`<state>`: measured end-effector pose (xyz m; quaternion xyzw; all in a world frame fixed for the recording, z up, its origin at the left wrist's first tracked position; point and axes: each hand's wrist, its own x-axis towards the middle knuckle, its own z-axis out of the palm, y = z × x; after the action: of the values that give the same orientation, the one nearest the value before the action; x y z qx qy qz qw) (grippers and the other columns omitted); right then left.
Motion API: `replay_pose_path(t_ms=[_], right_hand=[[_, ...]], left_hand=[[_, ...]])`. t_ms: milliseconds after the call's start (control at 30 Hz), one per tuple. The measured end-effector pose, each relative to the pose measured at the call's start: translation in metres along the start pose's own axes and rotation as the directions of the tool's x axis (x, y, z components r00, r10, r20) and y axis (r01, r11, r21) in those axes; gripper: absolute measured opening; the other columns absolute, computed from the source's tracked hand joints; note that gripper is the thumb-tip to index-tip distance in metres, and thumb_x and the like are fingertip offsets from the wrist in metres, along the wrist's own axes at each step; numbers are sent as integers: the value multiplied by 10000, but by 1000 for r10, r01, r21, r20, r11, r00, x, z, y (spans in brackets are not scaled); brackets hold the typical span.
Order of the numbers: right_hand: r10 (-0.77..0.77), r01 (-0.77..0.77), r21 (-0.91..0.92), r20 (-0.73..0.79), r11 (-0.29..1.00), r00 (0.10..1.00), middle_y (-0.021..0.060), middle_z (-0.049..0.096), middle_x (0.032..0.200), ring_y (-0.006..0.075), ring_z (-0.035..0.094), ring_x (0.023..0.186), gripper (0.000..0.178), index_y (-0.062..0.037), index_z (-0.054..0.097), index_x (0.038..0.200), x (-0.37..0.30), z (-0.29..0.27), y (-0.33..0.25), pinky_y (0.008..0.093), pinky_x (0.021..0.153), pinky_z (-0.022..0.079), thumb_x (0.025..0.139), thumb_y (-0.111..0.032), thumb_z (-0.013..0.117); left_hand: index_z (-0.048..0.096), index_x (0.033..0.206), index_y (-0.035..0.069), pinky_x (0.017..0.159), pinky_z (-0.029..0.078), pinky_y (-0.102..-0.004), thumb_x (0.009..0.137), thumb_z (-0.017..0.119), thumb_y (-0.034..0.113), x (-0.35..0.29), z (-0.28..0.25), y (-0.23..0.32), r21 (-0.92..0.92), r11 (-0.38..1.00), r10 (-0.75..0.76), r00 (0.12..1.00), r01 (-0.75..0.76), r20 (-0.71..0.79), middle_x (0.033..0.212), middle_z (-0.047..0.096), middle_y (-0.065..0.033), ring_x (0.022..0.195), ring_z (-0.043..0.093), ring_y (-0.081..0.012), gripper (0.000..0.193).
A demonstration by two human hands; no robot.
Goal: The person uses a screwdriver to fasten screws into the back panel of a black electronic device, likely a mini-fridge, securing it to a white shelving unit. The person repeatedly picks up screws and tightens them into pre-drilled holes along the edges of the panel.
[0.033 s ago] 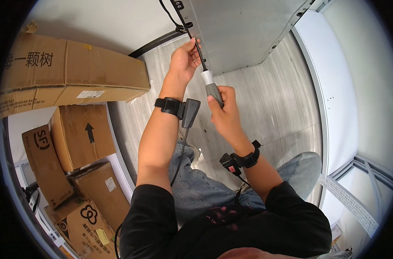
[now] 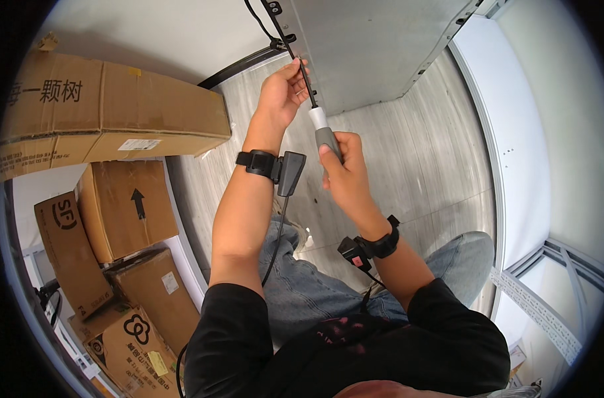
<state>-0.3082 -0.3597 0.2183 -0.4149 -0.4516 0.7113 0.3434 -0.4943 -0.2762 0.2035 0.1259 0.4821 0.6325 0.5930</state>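
Note:
My right hand (image 2: 346,174) is wrapped round the grey handle of a screwdriver (image 2: 326,138), its thumb lying along the grip. A white collar tops the handle, and a long dark shaft runs up from it along the edge of a grey metal panel (image 2: 365,50). Farther up that edge is my left hand (image 2: 280,99), thumb and forefinger pinched together near the shaft's upper end. The other fingers curl in beside the shaft. Whatever lies in the pinch is too small to make out. Both wrists wear black straps with a small device.
Cardboard boxes (image 2: 133,205) are stacked at the left, with a long carton (image 2: 163,99) above them. A black cable (image 2: 255,18) hangs by the panel's upper left corner. On the right are a white wall (image 2: 547,99) and a perforated metal strip (image 2: 534,308). Wood-look flooring (image 2: 421,166) lies below.

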Motion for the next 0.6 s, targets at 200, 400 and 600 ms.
replay_pose_path(t_ms=[200, 400, 600], right_hand=[[137, -163, 324, 102, 932, 985, 74, 527, 832, 111, 469, 476, 316, -26, 403, 1119, -1, 0, -4, 253, 436, 391, 919, -239, 522], [206, -265, 389, 187, 882, 960, 61, 509, 843, 112, 501, 538, 348, -21, 409, 1115, 1, -2, 1, 240, 476, 400, 913, -272, 540], [142, -129, 292, -23, 948, 990, 49, 515, 825, 95, 505, 543, 341, -6, 441, 1067, -4, 5, 1, 236, 447, 397, 909, -288, 550]], left_hand=[[547, 1132, 3, 653, 493, -270, 949, 422, 148, -12, 0, 9, 44, 999, -26, 984, 19, 176, 901, 631, -51, 750, 593, -137, 265], [577, 1074, 13, 573, 482, -235, 941, 448, 142, -8, 4, 5, 100, 995, 2, 1000, -2, 1, 849, 638, -50, 657, 592, -124, 226], [595, 1023, 34, 574, 483, -226, 926, 498, 159, -8, 2, 3, 77, 997, -12, 1000, 11, 14, 829, 641, -46, 656, 594, -117, 185]])
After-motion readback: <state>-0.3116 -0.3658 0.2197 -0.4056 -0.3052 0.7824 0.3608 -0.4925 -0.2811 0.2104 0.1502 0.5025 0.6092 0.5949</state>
